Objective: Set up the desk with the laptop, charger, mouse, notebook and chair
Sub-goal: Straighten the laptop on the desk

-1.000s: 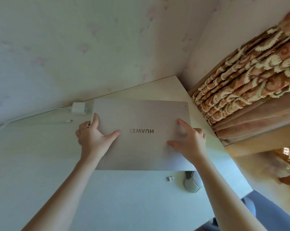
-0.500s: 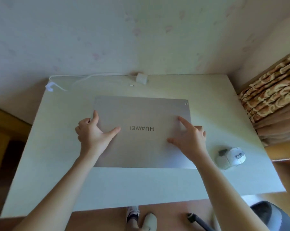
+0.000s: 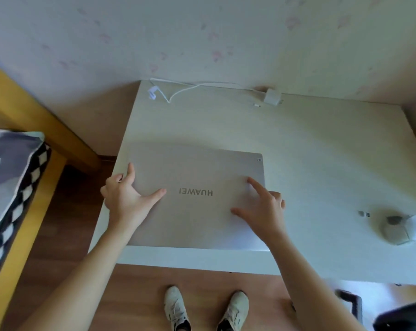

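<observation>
Reading "HUAWEI": closed laptop [image 3: 197, 199] lid

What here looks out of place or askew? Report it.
The closed laptop lies at the desk's left front corner, its logo upside down to the wearer, so the hinge side appears to face them. The mouse lies near the right edge. Nothing spilled or damaged.
</observation>
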